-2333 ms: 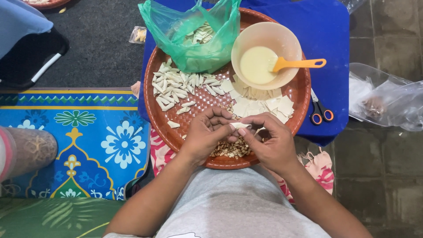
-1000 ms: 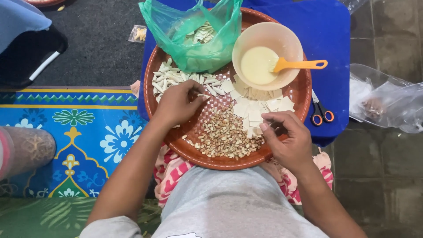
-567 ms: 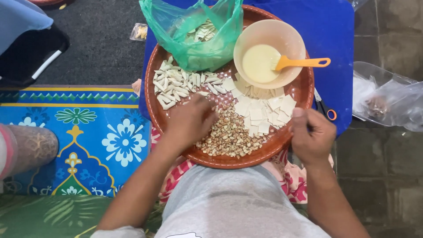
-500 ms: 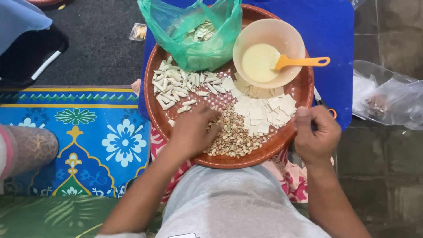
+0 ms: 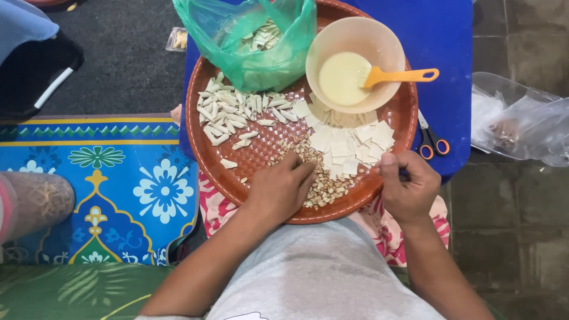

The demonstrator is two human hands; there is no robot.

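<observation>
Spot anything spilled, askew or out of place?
Mostly tidy. A few rolled pieces lie apart from their heap on the round tray, and scissors sit half tucked under its right rim. Nothing spilled off it.

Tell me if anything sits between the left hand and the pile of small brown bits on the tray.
Nothing visible does: the left hand already rests on the pile of small brown bits near the front of the round tray.

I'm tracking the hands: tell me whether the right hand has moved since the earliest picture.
Yes. The right hand has drawn off the round tray's middle, out to its right rim below the scissors.
</observation>
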